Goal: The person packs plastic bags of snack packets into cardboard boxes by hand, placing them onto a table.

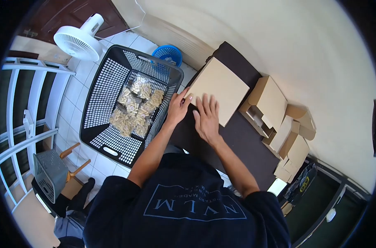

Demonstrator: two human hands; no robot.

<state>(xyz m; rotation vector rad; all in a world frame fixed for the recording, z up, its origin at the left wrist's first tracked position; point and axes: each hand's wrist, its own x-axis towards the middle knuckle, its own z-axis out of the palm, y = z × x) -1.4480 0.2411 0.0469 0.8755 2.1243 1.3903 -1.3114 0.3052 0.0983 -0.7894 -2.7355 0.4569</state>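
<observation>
A closed brown cardboard box (pixel 221 84) lies on the dark-covered table (pixel 237 155). My left hand (pixel 179 108) grips the box at its left corner, thumb and fingers bent about the edge. My right hand (pixel 206 120) lies flat on the near part of the lid, fingers stretched out and holding nothing. Left of the table, a large dark plastic basket (pixel 97 103) stands on the floor. Inside it are several clear bags of small pale tan pieces (pixel 132 108), whose kind I cannot make out.
Opened cardboard boxes (pixel 274 103) sit at the table's right, by the wall. A blue bin (pixel 167 53) and a white fan (pixel 78 43) stand beyond the basket. At lower left are a grey crate (pixel 51 175) and another person's leg (pixel 80 196).
</observation>
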